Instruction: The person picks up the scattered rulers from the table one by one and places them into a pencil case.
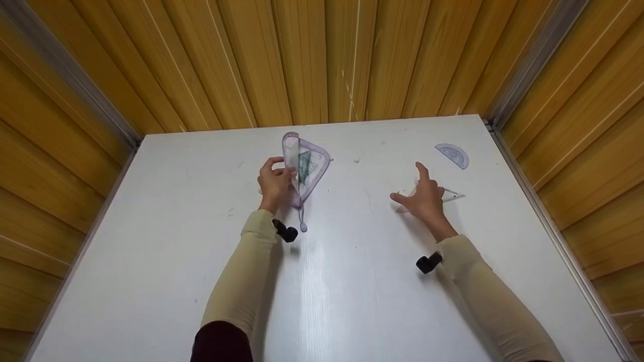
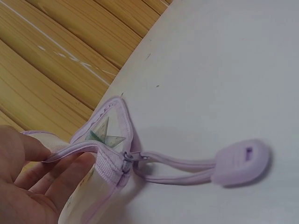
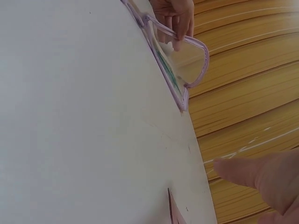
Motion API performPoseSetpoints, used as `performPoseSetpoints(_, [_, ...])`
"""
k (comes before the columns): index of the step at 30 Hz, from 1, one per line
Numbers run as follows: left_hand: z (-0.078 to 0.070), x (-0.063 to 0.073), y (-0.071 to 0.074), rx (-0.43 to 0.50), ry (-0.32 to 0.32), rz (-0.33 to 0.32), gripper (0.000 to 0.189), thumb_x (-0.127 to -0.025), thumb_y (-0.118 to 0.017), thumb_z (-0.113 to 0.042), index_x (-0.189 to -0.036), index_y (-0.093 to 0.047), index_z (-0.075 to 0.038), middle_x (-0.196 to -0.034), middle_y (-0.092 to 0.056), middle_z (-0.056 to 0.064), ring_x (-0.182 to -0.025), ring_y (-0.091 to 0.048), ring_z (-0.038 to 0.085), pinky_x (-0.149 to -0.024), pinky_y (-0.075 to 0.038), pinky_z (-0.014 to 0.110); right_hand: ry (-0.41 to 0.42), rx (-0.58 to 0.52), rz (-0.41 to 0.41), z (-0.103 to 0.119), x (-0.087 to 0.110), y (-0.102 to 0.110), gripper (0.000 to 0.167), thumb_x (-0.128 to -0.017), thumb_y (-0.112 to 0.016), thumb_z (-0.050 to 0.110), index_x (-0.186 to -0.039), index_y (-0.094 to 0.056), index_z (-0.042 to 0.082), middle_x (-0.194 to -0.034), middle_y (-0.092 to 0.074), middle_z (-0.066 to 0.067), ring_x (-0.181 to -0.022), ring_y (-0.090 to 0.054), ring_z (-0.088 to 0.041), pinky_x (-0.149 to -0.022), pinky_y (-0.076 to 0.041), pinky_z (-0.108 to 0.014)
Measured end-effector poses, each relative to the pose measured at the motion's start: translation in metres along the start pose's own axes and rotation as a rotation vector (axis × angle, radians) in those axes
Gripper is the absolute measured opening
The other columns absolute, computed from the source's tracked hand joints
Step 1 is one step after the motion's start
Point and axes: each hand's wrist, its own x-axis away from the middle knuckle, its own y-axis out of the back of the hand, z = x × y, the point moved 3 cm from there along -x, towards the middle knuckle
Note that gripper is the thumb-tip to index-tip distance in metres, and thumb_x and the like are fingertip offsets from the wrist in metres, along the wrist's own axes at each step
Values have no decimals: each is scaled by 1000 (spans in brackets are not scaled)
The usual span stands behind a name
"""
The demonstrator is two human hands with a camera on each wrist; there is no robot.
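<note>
My left hand (image 1: 275, 182) pinches the upper edge of a clear zip pouch (image 1: 318, 176) with lilac trim. The pouch stands partly open, as the left wrist view shows, and a green-tinted set square (image 1: 304, 168) lies inside. A lilac cord loop with a pull tab (image 2: 240, 163) hangs from the zip end onto the table. My right hand (image 1: 425, 201) hovers over a clear set square (image 1: 454, 195), its thumb and index finger spread apart. The hand hides the middle of that set square; a pinkish corner (image 3: 174, 210) shows in the right wrist view, apart from the thumb.
A bluish clear protractor (image 1: 454, 155) lies at the back right of the white table (image 1: 342, 281). Corrugated wood-look walls (image 1: 312, 60) close in the back and both sides, with metal posts at the corners.
</note>
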Motion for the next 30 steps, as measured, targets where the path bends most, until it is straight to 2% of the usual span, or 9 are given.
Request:
performPoseSetpoints(8, [1, -1, 0, -1, 34, 1, 36, -98, -67, -7, -134, -61, -5, -100, -77, 12, -81, -73, 22, -62, -55, 28, -12, 54, -6, -9, 5, -1, 111, -81, -87, 25, -165, -14, 14, -133, -50, -31, -122, -35, -48, -95, -40, -58])
performPoseSetpoints(17, [0, 0, -1, -18, 44, 0, 35, -98, -67, -7, -133, -62, -6, -99, -77, 11, -79, -73, 20, -61, -53, 27, -23, 130, 12, -14, 5, -6, 108, -79, -88, 25, -163, -21, 11, -140, -51, -29, -121, -40, -50, -97, -39, -60])
performPoseSetpoints(25, [1, -1, 0, -40, 13, -10, 35, -98, -67, -7, -132, -63, -5, -98, -78, 11, -75, -71, 18, -59, -50, 25, 7, 166, 22, -14, 5, -6, 104, -81, -86, 20, -163, -22, 9, -143, -45, -33, -127, -37, -53, -103, -32, -66])
performPoseSetpoints(28, [2, -1, 0, -44, 8, -11, 35, -98, -67, -8, -132, -63, -5, -97, -78, 10, -75, -71, 18, -61, -50, 27, 20, 168, 22, -14, 6, -7, 103, -82, -85, 20, -163, -22, 8, -145, -42, -35, -129, -36, -54, -104, -30, -68])
performPoseSetpoints(30, [2, -1, 0, -46, 13, -14, 35, -98, -68, -9, -132, -63, -6, -96, -78, 10, -75, -71, 18, -67, -50, 29, 27, 163, 20, -14, 6, -7, 103, -82, -86, 19, -162, -23, 7, -146, -42, -34, -129, -36, -53, -104, -30, -67])
